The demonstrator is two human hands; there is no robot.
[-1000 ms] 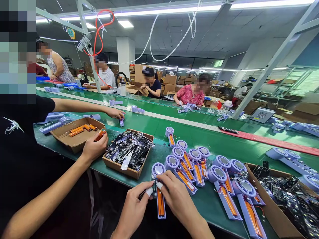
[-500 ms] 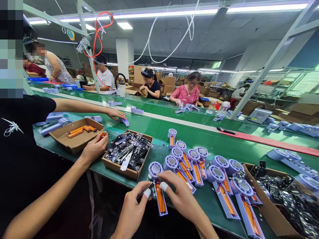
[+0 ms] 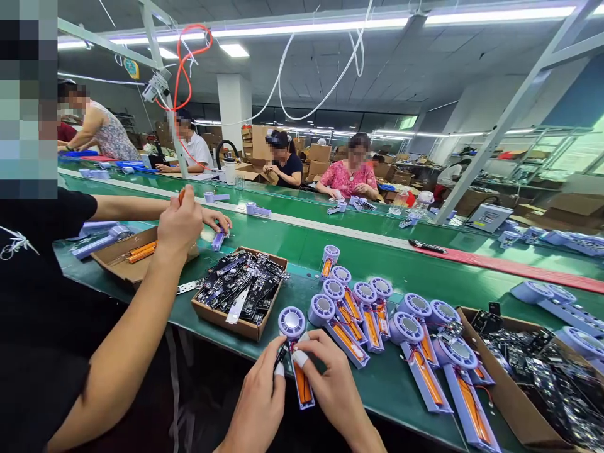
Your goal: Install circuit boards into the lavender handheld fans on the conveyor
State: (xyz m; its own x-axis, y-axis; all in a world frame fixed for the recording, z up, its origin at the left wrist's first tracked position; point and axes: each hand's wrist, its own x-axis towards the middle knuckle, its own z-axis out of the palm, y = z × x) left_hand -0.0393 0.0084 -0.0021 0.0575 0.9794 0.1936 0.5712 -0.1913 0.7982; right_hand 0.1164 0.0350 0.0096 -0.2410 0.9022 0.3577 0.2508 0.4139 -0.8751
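In front of me a lilac handheld fan (image 3: 291, 322) lies with its handle open and an orange battery (image 3: 302, 385) inside it. My left hand (image 3: 258, 393) is closed on a narrow dark circuit board (image 3: 282, 356), held beside the top of the handle. Just right of it, my right hand (image 3: 333, 377) pinches at the fan's thin wires (image 3: 293, 346); the exact point of its grip is partly hidden. White covers wrap some of my fingertips, and the two hands almost meet over the handle.
A carton of circuit boards (image 3: 245, 286) stands left of the fan, another carton of boards (image 3: 542, 371) at right. Several battery-fitted fans (image 3: 365, 292) lie between. A co-worker's hand (image 3: 182, 217) holds an orange thing above a battery carton (image 3: 127, 258). Beyond runs a green belt (image 3: 302, 236).
My right hand has moved in and closed near the board and wires. The board has turned in my left hand. The co-worker's near hand has risen from beside the battery carton.
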